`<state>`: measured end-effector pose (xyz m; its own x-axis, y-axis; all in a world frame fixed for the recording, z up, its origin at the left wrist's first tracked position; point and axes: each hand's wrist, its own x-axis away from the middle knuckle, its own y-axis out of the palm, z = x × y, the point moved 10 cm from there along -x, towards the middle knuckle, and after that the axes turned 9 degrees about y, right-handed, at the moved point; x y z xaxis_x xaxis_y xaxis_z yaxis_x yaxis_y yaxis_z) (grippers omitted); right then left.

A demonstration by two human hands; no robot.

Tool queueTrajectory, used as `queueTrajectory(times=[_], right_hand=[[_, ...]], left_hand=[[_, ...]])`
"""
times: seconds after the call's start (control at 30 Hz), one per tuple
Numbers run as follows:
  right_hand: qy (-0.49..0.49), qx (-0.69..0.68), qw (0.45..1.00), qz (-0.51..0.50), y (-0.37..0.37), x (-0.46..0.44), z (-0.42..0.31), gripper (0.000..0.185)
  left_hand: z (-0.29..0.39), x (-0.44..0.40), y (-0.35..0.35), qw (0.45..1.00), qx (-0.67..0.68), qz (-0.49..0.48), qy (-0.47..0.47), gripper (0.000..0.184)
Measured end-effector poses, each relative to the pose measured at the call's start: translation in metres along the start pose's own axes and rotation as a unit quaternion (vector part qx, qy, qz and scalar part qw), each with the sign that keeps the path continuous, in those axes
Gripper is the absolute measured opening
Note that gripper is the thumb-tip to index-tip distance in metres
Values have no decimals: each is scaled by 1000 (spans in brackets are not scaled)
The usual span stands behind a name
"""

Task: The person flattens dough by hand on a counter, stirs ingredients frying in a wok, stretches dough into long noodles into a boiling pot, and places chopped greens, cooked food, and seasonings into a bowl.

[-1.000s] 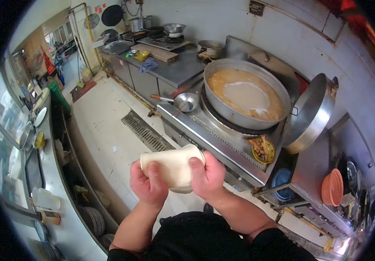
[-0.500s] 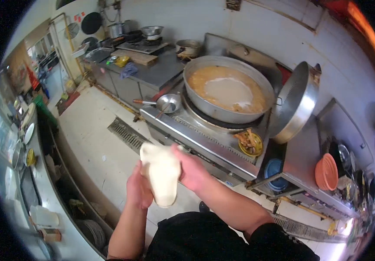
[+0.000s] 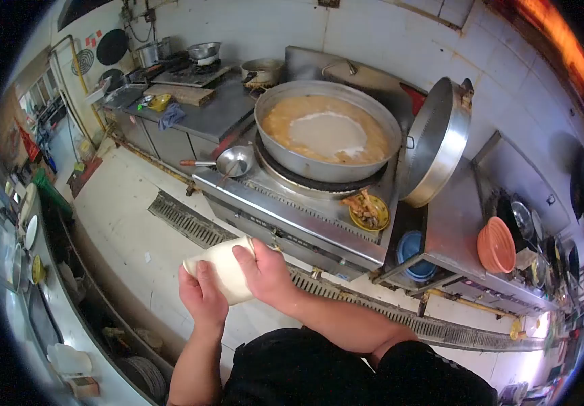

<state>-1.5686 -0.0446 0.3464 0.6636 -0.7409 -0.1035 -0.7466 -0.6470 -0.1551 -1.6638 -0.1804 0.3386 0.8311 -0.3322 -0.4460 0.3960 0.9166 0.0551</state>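
A pale, smooth piece of dough (image 3: 225, 274) is held in the air between both hands, over the floor in front of the stove. My left hand (image 3: 202, 298) grips its left end, thumb on top and fingers curled beneath. On the other end, my right hand (image 3: 265, 272) is closed the same way. The dough looks like a short, wide band; its underside is hidden. Beyond the hands, a large metal pot (image 3: 329, 128) of brown broth with a pale foamy centre sits on the burner.
A wok-like ladle (image 3: 235, 162) with a wooden handle and a yellow bowl of bones (image 3: 371, 210) rest on the stove (image 3: 292, 227). A big steel lid (image 3: 439, 145) leans right of the pot. An orange basin (image 3: 496, 245) stands further right. A metal counter (image 3: 112, 375) runs along the left.
The dough hung long and downward between the hands; now it is a shorter, wider band held crosswise. My hands have moved slightly left, thumbs on top. The view has shifted a little.
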Motion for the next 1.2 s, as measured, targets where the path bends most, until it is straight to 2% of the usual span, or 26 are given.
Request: queueTrajectory(times=[0.23,0.3,0.33,0.4,0.43,0.47,0.5,0.53,0.57,0.6,0.63,0.67,0.7,0.73,0.77,0.83,0.87,0.9,0.97,1.0,1.03,1.07,1.13,1.2], right_hand=[[18,5,1000,16,-17,0,6,29],[90,-3,996,-16,-15,-2,24,28],[89,-3,996,-16,-21,1,16,28],[88,63,989,-98,-21,13,-2,36],[88,64,989,-98,-29,15,-2,36],[-98,8,988,-118,-34,25,-39,46],[-280,-50,949,-134,-42,50,-70,57],[-148,-135,948,-249,-24,52,-24,76],[80,-399,886,-223,-3,45,8,81],[189,-504,811,-229,4,40,20,78],[294,-595,713,-226,11,35,23,75],[295,-595,712,-226,11,24,20,75],[313,-594,708,-220,15,15,22,67],[330,-592,703,-215,21,11,26,60],[331,-592,703,-216,27,10,28,60],[320,-630,672,-220,40,1,26,41],[310,-638,662,-241,50,-2,23,39],[311,-637,663,-241,60,-3,20,39],[298,-660,657,-209,73,-12,2,41],[268,-676,654,-210,74,-17,-17,44],[270,-674,654,-212,76,-21,-29,44],[232,-685,652,-229,72,-29,-48,46],[175,-695,658,-232,62,-49,-64,48],[133,-684,683,-221,50,-73,-60,50]], left_hand=[[3,-1,-1,1000,-21,-5,13,16],[6,-2,-5,1000,-20,3,13,18],[6,-5,-6,1000,-26,-13,1,17],[14,-10,-9,999,-32,-32,-11,17],[27,-13,-4,998,31,-63,-7,16],[38,-14,0,992,92,-91,-3,16],[43,-16,-9,992,90,-88,-4,16],[49,-14,-1,975,134,-177,-11,16],[53,-11,7,949,178,-261,-14,16],[40,-7,10,932,177,-313,-52,16],[30,-9,7,931,177,-313,-52,16],[9,-3,10,921,146,-346,-103,15],[-12,4,12,906,114,-376,-155,15],[-32,4,4,915,43,-360,-175,16],[-53,14,5,916,42,-359,-175,16],[-110,20,-21,961,162,-122,-189,23],[-123,32,-22,961,185,-64,-194,44],[-143,53,-10,921,293,-96,-238,66],[-142,92,26,812,439,-94,-374,80],[-134,90,34,812,440,-91,-372,80],[-91,66,52,767,548,-125,-311,81],[-49,40,59,708,645,-156,-242,82],[-18,-23,32,696,701,-81,-132,71],[-24,-64,11,750,646,12,-145,57]])
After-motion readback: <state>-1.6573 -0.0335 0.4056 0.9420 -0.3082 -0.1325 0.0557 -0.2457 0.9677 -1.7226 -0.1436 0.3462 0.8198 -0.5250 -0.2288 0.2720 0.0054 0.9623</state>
